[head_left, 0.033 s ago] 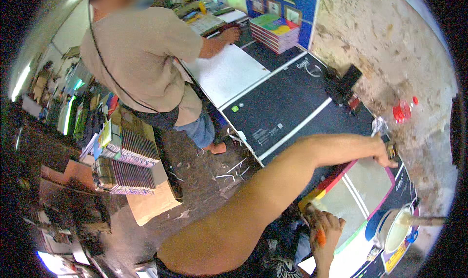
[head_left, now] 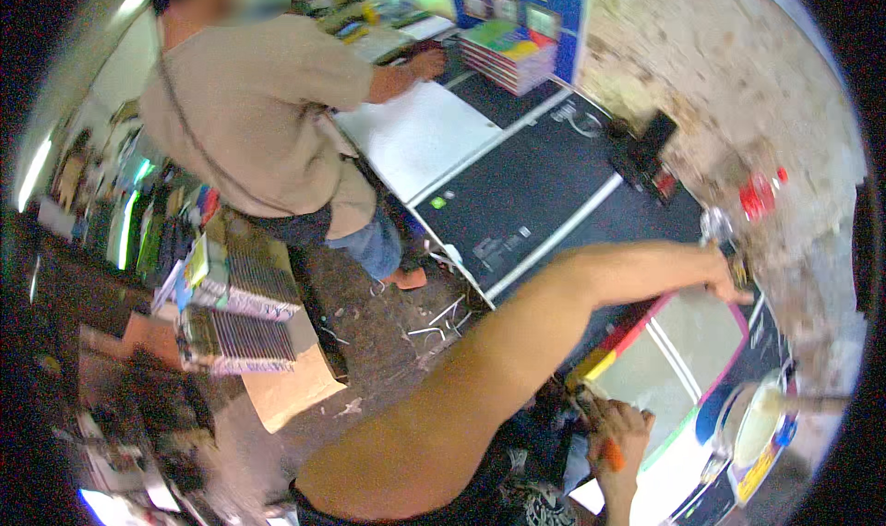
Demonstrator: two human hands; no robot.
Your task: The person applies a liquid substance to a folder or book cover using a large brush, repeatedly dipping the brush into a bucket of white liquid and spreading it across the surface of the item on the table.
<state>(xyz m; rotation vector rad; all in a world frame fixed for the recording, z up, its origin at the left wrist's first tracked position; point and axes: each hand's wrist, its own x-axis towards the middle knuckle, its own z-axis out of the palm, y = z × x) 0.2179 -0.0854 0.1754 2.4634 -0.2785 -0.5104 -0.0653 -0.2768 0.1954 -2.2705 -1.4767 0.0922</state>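
Observation:
A grey sheet [head_left: 637, 364] with a red, yellow, magenta and green border lies on the dark table, two white strips running across its middle. My left arm reaches across to its far right corner, where my left hand [head_left: 724, 281] rests with fingers stretched down at the edge; some fingers are hidden. At the sheet's near left edge my right hand [head_left: 620, 426] is closed round an orange-handled tool [head_left: 612, 454]. The tool's working end is blurred beside the yellow border. A bright white sheet [head_left: 660, 480] lies on the near side.
A tub [head_left: 761, 424] with pale contents and a stick across it stands at right. Along the wall are a red-capped bottle [head_left: 759, 197] and a black device [head_left: 651, 148]. Another person [head_left: 249, 101] stands left of the table, near stacked books [head_left: 508, 57]. More book stacks [head_left: 245, 332] stand left.
The whole view has shifted slightly and blurred. Both hands stay in nearly the same places on the sheet.

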